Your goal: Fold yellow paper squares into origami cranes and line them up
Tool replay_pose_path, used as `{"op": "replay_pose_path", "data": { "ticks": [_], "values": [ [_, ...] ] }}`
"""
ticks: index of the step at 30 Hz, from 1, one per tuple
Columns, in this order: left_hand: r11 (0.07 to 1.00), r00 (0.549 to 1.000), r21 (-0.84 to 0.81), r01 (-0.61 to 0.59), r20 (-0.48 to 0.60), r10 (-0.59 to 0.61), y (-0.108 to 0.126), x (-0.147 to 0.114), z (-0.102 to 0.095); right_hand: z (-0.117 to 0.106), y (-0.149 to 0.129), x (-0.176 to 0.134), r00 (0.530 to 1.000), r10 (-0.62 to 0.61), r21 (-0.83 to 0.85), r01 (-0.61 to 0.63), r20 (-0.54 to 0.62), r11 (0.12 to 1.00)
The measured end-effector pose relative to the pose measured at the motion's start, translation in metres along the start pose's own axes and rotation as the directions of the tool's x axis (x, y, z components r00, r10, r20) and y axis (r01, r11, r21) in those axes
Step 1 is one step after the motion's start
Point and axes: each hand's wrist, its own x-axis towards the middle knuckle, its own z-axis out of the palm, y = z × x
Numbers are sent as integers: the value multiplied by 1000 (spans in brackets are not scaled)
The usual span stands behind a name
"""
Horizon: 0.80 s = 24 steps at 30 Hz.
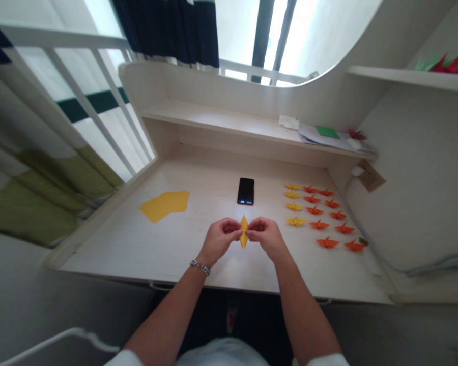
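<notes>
A folded piece of yellow origami paper (244,241), a narrow diamond with pointed ends, is held upright over the desk near its front. My left hand (222,238) pinches its left edge between thumb and fingers. On the other side, my right hand (264,235) pinches the right edge in the same way. The two thumbs nearly meet at the middle of the paper. Several yellow paper cranes (295,221) and orange paper cranes (327,243) stand in columns to the right of my hands. Flat yellow paper sheets (166,205) lie overlapping on the left.
A black phone (246,191) lies on the desk (213,168) just beyond my hands. Along the back runs a shelf (221,121) with papers (316,134) and a green square (327,132). A cable (389,269) trails along the right wall below a socket (370,175).
</notes>
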Motion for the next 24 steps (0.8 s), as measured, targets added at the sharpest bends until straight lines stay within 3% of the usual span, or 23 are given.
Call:
{"op": "replay_pose_path", "data": {
  "ticks": [4, 12, 16, 24],
  "values": [
    [999, 1000, 41, -18, -1, 18, -4, -1, 1, 0, 1, 0, 1000, -2, 30, 2, 10, 1000],
    [972, 975, 138, -192, -85, 205, -11, -1, 5, 7, 6, -1, 1000, -24, 119, 25, -12, 993],
    [967, 968, 154, -204, -112, 223, -14, -3, 7, 11, 12, 1, 988, -123, 63, 130, -92, 990],
    [955, 934, 190, -229, -232, 270, -13, -5, 12, 17, 18, 1, 981, -145, 104, 158, -127, 982]
  ]
}}
